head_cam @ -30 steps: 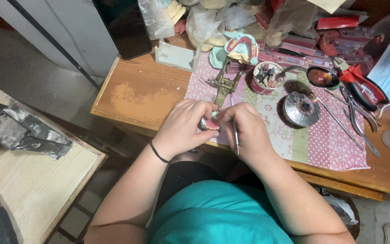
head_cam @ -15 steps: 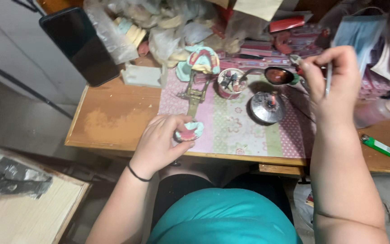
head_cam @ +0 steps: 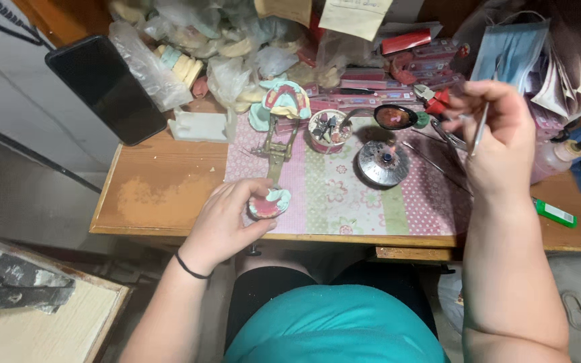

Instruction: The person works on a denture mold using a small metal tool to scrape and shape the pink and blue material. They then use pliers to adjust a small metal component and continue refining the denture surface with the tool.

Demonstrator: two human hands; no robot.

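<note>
Inspection taken with the round metal burner [head_cam: 383,163] on the patterned mat [head_cam: 344,195] as reference point.

Left hand [head_cam: 226,225]: down and to the left of the burner, at the near edge of the wooden table [head_cam: 156,195]. Fingers are curled about a small dental model [head_cam: 269,203], pink with a pale green base, held just above the mat's corner. Grip is closed on it.

Right hand [head_cam: 495,138]: to the right of the burner and raised above it. Thumb and fingers pinch a thin metal instrument [head_cam: 479,131], held nearly upright, tip downward. The tip is apart from both the burner and the model.

Other items: 1 metal articulator [head_cam: 278,138] carrying a second pink and green model stands up and to the left of the burner. A small cup of tools [head_cam: 328,130] sits just left of and behind it. A dark spoon [head_cam: 394,116] lies directly behind. A green lighter [head_cam: 554,212] lies well to the right. A black phone [head_cam: 105,87] lies far left.

Progress, as judged: a small flame appears at the burner's centre. The model already shows pink wax. The instrument is away from the model, so wax work looks under way, not finished. How much remains cannot be told.
</note>
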